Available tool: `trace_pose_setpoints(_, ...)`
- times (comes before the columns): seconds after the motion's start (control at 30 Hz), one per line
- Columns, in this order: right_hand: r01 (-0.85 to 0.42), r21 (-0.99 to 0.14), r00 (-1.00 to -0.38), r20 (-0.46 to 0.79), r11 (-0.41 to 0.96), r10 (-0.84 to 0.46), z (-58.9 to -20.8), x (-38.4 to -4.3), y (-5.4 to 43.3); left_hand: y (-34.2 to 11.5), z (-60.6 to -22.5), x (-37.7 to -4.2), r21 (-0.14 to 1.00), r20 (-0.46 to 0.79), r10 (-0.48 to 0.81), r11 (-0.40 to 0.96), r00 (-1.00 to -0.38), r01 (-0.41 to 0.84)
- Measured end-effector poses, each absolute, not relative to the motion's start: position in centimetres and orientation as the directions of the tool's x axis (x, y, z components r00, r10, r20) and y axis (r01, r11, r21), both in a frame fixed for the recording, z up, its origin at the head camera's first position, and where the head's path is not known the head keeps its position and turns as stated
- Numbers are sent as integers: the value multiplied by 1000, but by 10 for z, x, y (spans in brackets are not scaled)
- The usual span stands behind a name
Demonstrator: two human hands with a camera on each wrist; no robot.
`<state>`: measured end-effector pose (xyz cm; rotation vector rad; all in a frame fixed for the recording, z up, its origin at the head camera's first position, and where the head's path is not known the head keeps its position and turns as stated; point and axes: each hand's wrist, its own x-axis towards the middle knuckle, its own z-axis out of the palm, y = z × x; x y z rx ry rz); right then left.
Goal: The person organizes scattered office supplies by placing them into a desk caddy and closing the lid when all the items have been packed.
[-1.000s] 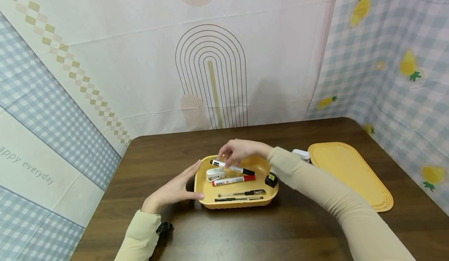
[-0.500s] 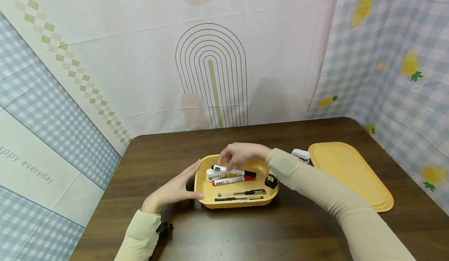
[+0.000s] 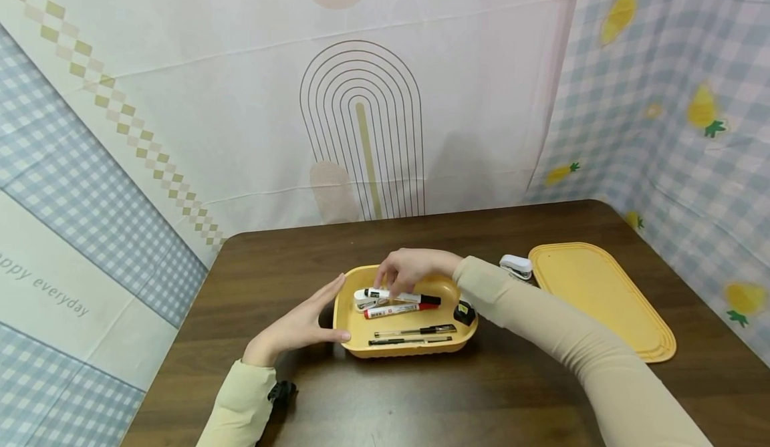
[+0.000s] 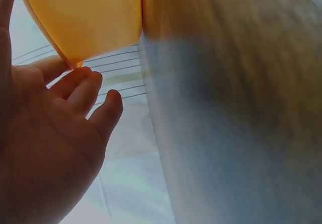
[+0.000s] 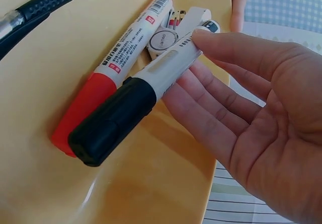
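My right hand (image 3: 412,264) pinches a white whiteboard marker with a black cap (image 5: 113,121) between thumb and fingers, low inside a yellow plastic tray (image 3: 362,327). Right beside it lies a red-capped marker (image 5: 83,110), which it partly overlaps in the head view. Behind the held marker's rear end sits a small white stapler (image 5: 196,18), partly covered. At the tray's left end, my left hand (image 3: 297,323) spread its thumb and extended fingers against the rim. In the left wrist view, fingertips touch the outside of the tray wall (image 4: 90,17).
Two black-and-clear pens, one the gel pen (image 3: 439,329), lie along the tray's near side. A small black object with a yellow label (image 3: 464,313) sits at its right end. A white stapler (image 3: 515,264) and a yellow lid (image 3: 592,293) lie on the brown table (image 3: 385,400).
My right hand has lowered the black-capped marker toward the red one, bringing it over the stapler and slightly right. The left hand has stayed at the tray's end.
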<state>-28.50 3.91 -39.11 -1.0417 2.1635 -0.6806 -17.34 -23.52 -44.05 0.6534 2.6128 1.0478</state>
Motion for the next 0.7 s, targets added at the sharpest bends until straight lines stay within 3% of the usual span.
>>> trace_pose_setpoints(0.7, -446, -692, -467, -361, 568, -807, -389, -283, 45, -236, -443, -175, 703, -52, 498, 633, -865, 322)
